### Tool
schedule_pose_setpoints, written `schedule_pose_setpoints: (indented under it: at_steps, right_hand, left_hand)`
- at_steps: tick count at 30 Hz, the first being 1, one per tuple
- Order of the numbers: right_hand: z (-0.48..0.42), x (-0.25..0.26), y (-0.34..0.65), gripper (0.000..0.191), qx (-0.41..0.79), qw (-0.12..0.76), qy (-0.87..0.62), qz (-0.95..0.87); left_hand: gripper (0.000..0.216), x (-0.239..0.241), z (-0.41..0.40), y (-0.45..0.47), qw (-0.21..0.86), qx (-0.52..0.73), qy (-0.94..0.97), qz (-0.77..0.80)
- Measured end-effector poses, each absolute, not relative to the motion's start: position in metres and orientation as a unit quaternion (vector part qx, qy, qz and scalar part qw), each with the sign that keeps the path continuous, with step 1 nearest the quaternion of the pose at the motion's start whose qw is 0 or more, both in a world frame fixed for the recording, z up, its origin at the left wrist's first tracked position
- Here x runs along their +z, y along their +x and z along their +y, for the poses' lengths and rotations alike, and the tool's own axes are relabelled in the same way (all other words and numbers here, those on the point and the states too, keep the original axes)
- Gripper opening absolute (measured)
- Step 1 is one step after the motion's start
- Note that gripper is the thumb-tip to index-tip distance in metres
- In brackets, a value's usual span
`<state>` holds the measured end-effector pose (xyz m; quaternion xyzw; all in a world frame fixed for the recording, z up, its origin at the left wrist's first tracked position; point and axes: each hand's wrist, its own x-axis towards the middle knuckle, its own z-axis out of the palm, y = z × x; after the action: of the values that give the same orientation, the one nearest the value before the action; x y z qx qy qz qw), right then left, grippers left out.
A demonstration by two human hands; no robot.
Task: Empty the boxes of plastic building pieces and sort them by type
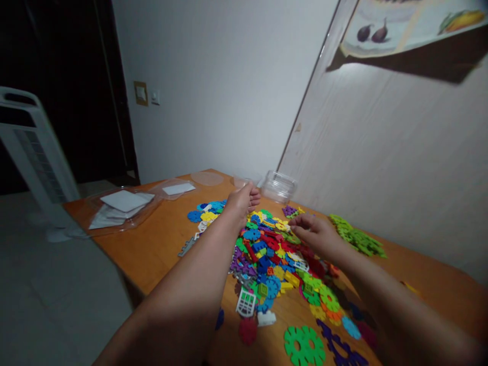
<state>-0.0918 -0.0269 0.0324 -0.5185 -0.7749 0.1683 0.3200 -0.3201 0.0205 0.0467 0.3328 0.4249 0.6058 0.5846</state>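
Note:
A big heap of coloured plastic snowflake building pieces (274, 254) covers the middle of an orange wooden table (152, 244). My left hand (244, 199) reaches over the far side of the heap, fingers curled; whether anything is in them I cannot see. My right hand (314, 231) rests on the heap's right side, fingers bent down among the pieces as if pinching one. A separate pile of green pieces (356, 236) lies just right of that hand. A large green snowflake piece (304, 345) lies nearest me.
A clear plastic jar (279, 186) lies on its side at the table's far edge, with a clear lid (207, 178) nearby. Plastic bags with white sheets (124, 202) sit at the far left. A white tower fan (34, 152) stands on the floor, left.

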Motion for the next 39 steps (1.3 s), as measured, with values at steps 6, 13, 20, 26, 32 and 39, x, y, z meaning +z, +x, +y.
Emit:
schedule_pose_setpoints:
  at_steps: [6,13,20,26,32,39]
  right_hand:
    - [-0.077,0.048,-0.145,0.016,0.158,0.238,-0.428,-0.858]
    - [-0.114,0.047,-0.194,0.031,0.006,0.117,-0.39,-0.914]
    - [-0.115,0.038,-0.214,0.029,-0.049,0.054,-0.432,-0.899]
    - [-0.115,0.038,-0.209,0.025,-0.086,0.102,-0.429,-0.893]
    - [-0.094,0.048,-0.177,0.026,0.022,0.25,-0.469,-0.847]
    - [-0.006,0.046,-0.079,0.024,0.191,0.428,-0.64,-0.609]
  left_hand:
    - [0.041,0.049,0.02,-0.321,0.59,0.611,0.329,0.413]
    - [0.041,0.048,0.019,-0.32,0.589,0.615,0.329,0.409]
    - [0.039,0.049,0.018,-0.321,0.597,0.618,0.319,0.401]
    - [0.039,0.048,0.019,-0.321,0.592,0.617,0.316,0.411]
    - [0.038,0.048,0.019,-0.321,0.595,0.615,0.315,0.409]
    - [0.036,0.05,0.016,-0.321,0.589,0.613,0.314,0.423]
